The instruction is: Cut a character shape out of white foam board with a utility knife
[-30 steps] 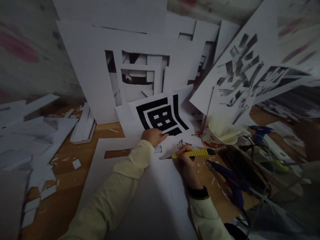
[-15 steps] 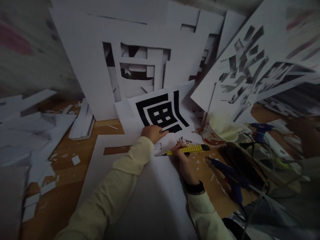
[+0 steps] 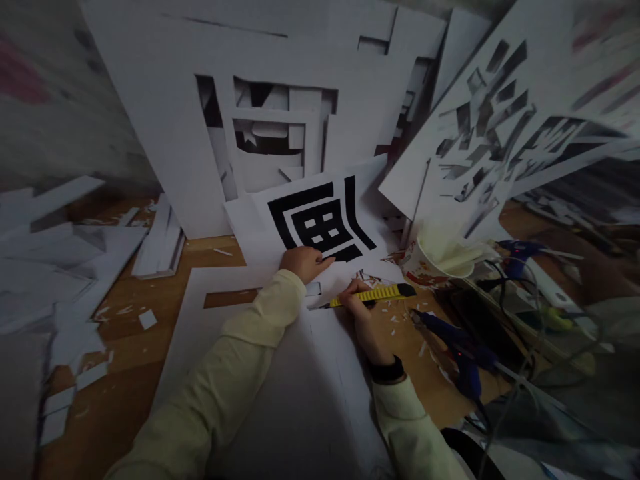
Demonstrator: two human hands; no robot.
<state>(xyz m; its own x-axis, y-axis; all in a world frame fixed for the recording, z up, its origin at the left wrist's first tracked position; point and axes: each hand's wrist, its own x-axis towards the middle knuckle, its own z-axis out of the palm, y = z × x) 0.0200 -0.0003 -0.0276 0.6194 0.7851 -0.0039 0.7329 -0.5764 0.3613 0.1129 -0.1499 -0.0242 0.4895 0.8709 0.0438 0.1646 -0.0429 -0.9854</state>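
Observation:
A yellow utility knife (image 3: 383, 293) is in my right hand (image 3: 356, 303), its blade pointing left and down at the white foam board (image 3: 280, 373). The blade tip is close to a small rectangular outline near the board's far edge. Just left of it, my left hand (image 3: 303, 265) lies at that far edge, its fingers curled and partly hidden. A long cut-out slot (image 3: 233, 298) in the board shows brown wood beneath. Behind my hands, a paper sheet (image 3: 257, 227) with a bold black printed character leans against upright boards.
Large white boards with cut-outs (image 3: 150, 133) stand behind. White scraps (image 3: 100, 247) cover the left side. At the right are a paper cup (image 3: 430, 267) holding pale sticks, a blue glue gun (image 3: 455, 347), another glue gun (image 3: 520, 252), cables, and another person's hand and sleeve (image 3: 610, 353).
My right hand and the knife have shifted slightly left along the board. My left hand stays at the far edge. The other person's hand at the right has moved up.

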